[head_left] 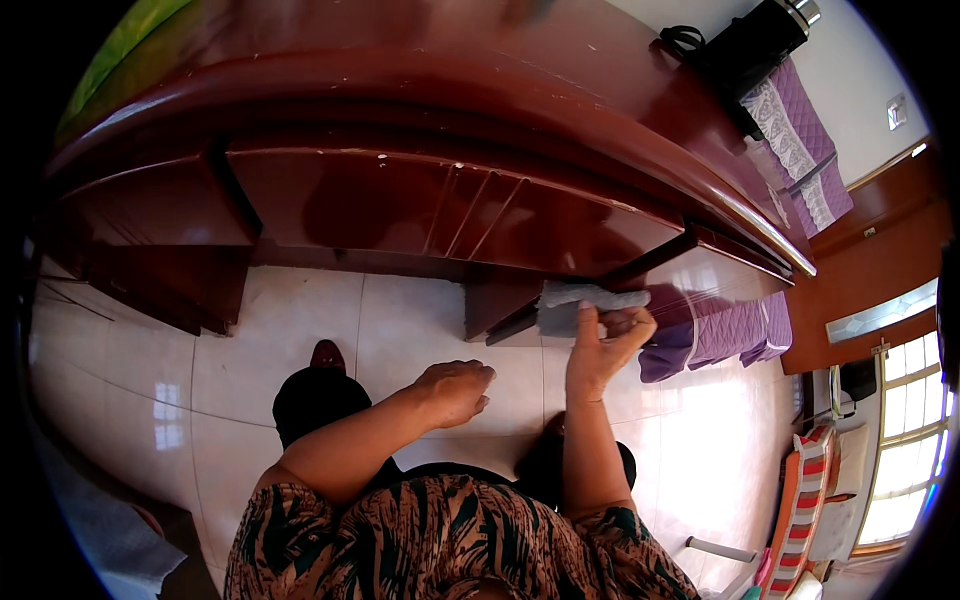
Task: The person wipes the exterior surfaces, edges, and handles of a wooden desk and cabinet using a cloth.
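Grey cloth is pinched in the right hand fingers, pressed against the wooden bench lower front edge. Left hand is held loosely curled, empty, below the bench. Risk: cloth could slip off the glossy edge if the pinch loosens.

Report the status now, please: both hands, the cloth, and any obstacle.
Right hand grip shut on grey folded cloth, pressed to the dark red wooden desk. Left hand free, loosely curled. Nothing blocking the cloth.
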A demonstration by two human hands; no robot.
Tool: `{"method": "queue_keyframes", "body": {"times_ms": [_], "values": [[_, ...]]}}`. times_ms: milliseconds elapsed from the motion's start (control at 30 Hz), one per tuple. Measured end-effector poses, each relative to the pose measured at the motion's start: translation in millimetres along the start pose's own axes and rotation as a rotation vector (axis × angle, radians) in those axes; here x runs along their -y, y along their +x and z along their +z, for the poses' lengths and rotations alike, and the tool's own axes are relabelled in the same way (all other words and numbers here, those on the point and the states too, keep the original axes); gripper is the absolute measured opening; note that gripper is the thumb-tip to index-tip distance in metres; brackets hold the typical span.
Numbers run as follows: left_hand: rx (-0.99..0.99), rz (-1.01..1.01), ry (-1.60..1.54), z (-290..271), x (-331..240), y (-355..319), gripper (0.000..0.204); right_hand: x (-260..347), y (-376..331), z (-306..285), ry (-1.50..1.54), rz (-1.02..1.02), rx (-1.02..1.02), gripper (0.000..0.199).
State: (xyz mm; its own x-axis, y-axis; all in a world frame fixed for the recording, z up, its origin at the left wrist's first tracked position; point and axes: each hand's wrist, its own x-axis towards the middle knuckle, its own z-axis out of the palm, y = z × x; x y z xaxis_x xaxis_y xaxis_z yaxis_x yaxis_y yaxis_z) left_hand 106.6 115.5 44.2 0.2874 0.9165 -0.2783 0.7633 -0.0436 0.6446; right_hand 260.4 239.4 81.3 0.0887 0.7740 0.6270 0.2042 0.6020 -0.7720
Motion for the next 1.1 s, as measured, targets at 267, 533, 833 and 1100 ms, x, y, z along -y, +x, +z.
{"method": "queue_keyframes", "body": {"times_ms": [267, 533, 833, 1100], "values": [[0.041, -0.013, 0.035, -2, -5, 2, 0.042, -24, 49, -30, -0.032, -0.139, -0.2, 0.032], [0.078, -0.022, 0.075, 7, -3, 15, 0.043, -150, -3, -65, -0.014, 0.496, -0.17, 0.043], [0.09, -0.05, 0.082, 11, -4, 25, 0.045, -77, -17, -42, -0.204, 0.213, 0.065, 0.05], [0.021, -0.031, 0.064, 23, 8, 26, 0.041, 23, 66, -43, -0.558, -0.675, 0.052, 0.056]]}}
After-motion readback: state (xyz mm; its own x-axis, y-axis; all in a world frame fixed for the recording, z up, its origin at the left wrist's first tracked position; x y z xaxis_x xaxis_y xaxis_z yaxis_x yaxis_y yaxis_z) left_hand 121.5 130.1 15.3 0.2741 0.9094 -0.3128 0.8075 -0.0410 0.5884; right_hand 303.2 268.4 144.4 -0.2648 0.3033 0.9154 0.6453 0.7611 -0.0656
